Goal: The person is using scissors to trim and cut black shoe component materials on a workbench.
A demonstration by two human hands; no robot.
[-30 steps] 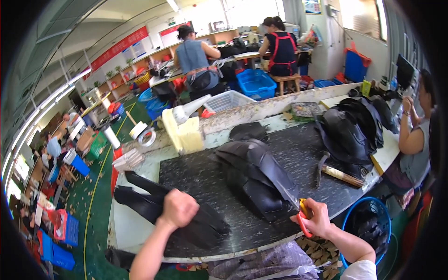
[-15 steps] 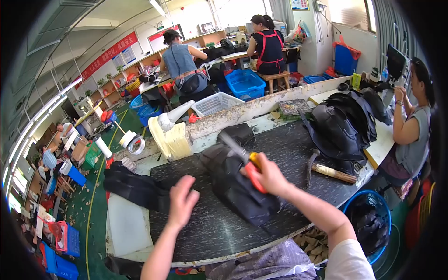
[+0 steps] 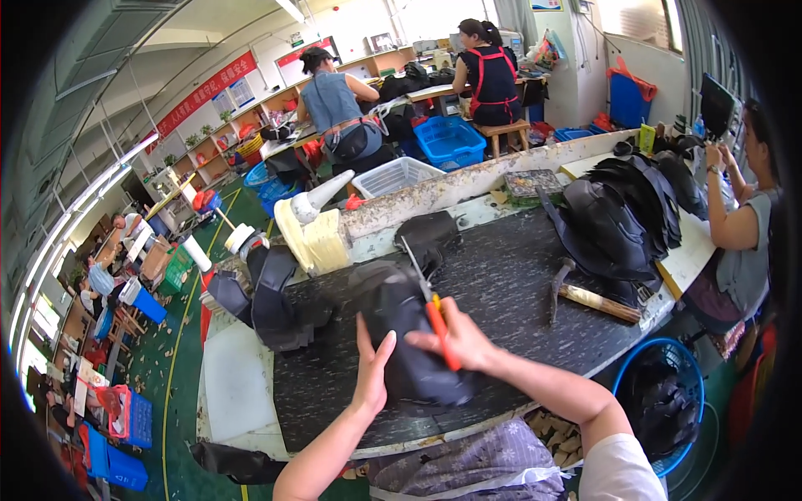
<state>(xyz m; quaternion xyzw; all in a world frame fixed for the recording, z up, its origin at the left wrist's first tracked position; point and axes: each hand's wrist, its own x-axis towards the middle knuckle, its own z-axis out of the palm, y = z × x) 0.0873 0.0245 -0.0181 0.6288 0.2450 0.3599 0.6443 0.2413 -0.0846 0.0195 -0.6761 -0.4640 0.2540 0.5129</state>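
My right hand grips the red and yellow handles of a pair of scissors, with the blades pointing up and away from me. Beneath it lies a blurred pile of black leather-like pieces, on the dark speckled work mat. At the pile's left side is my left hand, its thumb and fingers apart; whether it touches the pieces is hard to see. More black pieces are heaped at the mat's left edge, partly standing up. Another black piece rests behind the scissors.
A hammer lies to the right, before a big stack of black pieces. Cream cord on a spool stands at the back left. A blue basket of black pieces is below right. A co-worker sits at the right.
My left hand has moved right, up to the black pile. My right hand has shifted slightly left with the scissors. The left heap, flat before, now partly stands up. The view has shifted slightly.
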